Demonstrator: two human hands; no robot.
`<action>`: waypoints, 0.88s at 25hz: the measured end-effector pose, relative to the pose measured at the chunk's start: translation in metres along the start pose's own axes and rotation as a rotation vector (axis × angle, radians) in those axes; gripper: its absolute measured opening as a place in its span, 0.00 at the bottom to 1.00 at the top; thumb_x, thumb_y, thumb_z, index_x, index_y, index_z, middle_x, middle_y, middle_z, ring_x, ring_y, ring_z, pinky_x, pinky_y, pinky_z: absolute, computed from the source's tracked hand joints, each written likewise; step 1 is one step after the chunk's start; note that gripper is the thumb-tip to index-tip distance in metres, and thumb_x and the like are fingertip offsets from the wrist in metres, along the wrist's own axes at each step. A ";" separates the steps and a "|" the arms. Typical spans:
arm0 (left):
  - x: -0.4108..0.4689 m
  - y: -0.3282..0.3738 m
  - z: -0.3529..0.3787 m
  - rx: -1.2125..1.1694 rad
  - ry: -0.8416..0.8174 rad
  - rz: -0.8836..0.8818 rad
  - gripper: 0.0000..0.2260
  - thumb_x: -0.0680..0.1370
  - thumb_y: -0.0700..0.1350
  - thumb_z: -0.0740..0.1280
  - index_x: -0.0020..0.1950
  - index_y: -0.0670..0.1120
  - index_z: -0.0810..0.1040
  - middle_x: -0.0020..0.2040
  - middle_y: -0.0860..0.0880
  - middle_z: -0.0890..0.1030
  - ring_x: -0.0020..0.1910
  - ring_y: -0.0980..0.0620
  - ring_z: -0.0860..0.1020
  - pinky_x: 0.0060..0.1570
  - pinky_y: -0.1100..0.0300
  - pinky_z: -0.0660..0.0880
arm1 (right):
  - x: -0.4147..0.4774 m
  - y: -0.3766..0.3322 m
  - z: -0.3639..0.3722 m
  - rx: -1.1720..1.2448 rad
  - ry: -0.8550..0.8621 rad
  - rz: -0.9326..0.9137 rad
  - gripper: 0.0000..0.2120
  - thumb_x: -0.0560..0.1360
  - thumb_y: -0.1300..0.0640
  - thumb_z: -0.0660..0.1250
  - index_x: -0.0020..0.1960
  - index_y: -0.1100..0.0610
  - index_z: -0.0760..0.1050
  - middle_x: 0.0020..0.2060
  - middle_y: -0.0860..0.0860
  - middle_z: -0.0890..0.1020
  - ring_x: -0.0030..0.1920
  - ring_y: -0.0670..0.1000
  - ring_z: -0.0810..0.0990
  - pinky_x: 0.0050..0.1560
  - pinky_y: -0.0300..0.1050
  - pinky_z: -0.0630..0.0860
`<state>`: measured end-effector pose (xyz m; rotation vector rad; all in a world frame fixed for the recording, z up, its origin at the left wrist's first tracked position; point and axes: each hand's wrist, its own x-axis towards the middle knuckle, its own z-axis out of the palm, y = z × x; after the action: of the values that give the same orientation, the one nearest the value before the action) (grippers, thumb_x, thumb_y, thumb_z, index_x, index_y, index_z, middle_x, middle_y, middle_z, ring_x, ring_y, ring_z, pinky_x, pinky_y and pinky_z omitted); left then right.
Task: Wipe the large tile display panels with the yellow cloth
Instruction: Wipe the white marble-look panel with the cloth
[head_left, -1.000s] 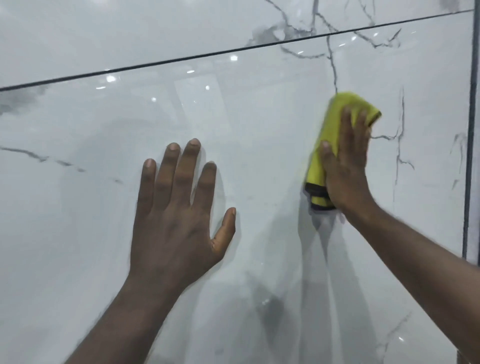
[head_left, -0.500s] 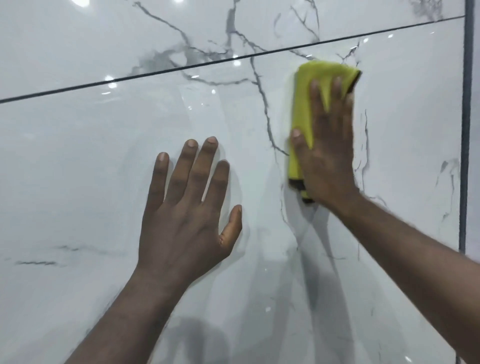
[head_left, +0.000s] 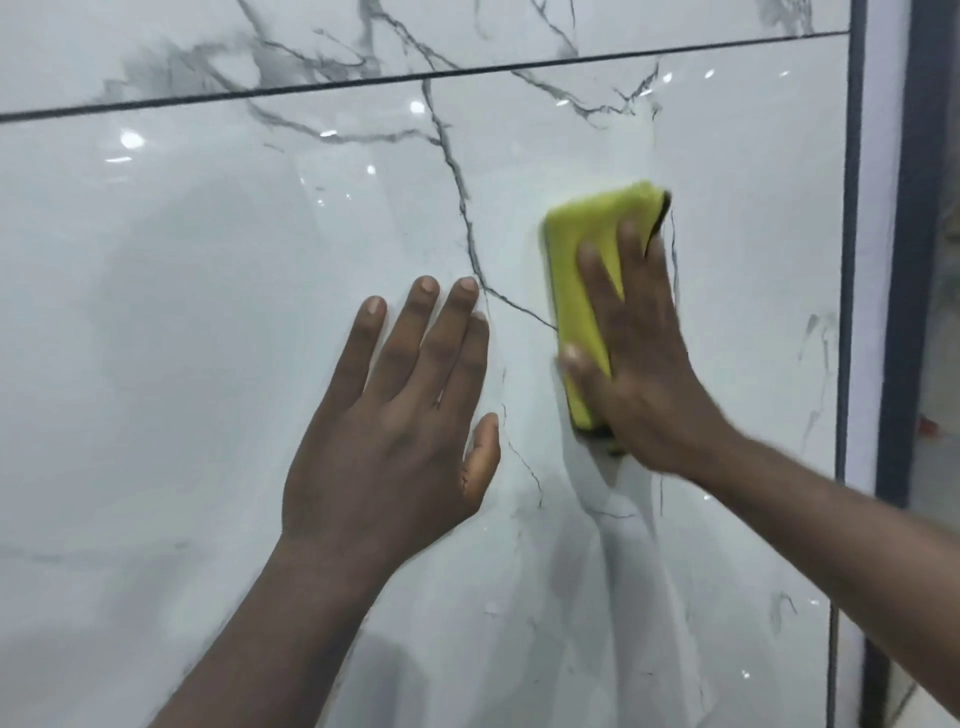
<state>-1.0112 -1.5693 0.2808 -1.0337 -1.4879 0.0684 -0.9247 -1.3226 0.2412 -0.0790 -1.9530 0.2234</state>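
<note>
A glossy, marble-veined tile panel (head_left: 208, 312) fills my view. Nearest, my left hand (head_left: 395, 431) lies flat on it with fingers straight and spread, probably bracing me. Just beyond, my right hand (head_left: 639, 364) presses the folded yellow cloth (head_left: 582, 270) against the tile with flat fingers, which should give even contact. Higher up, a dark seam (head_left: 363, 83) divides the panels.

Glossy white tile panel (head_left: 182, 322), grey veins, dark seam (head_left: 363, 82) along top, dark frame (head_left: 852, 208) at right. Left hand (head_left: 395, 431) flat on it, centre. Folded yellow cloth (head_left: 582, 270) just right, pressed flat under right hand (head_left: 644, 364).
</note>
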 end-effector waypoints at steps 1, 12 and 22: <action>-0.001 0.001 0.002 0.016 0.005 0.007 0.30 0.86 0.54 0.61 0.84 0.38 0.67 0.87 0.40 0.62 0.86 0.39 0.61 0.84 0.36 0.59 | -0.027 0.008 0.001 0.014 -0.078 0.002 0.35 0.87 0.44 0.57 0.87 0.44 0.42 0.85 0.47 0.34 0.85 0.56 0.31 0.83 0.52 0.34; 0.015 0.032 0.000 0.002 -0.015 -0.085 0.30 0.83 0.55 0.64 0.82 0.40 0.71 0.86 0.43 0.66 0.83 0.37 0.66 0.83 0.35 0.59 | -0.027 0.066 -0.003 -0.050 -0.043 -0.108 0.34 0.87 0.40 0.54 0.87 0.44 0.43 0.86 0.49 0.37 0.86 0.59 0.35 0.83 0.68 0.45; 0.119 0.130 0.051 0.021 0.010 -0.048 0.29 0.83 0.55 0.66 0.81 0.40 0.73 0.85 0.41 0.66 0.83 0.38 0.67 0.82 0.36 0.60 | 0.008 0.174 -0.036 -0.032 0.015 -0.180 0.32 0.87 0.41 0.56 0.87 0.47 0.49 0.87 0.54 0.44 0.86 0.60 0.39 0.83 0.67 0.47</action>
<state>-0.9634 -1.3921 0.2839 -0.9799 -1.4990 0.0440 -0.9030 -1.1466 0.2279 0.0740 -1.9363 0.0723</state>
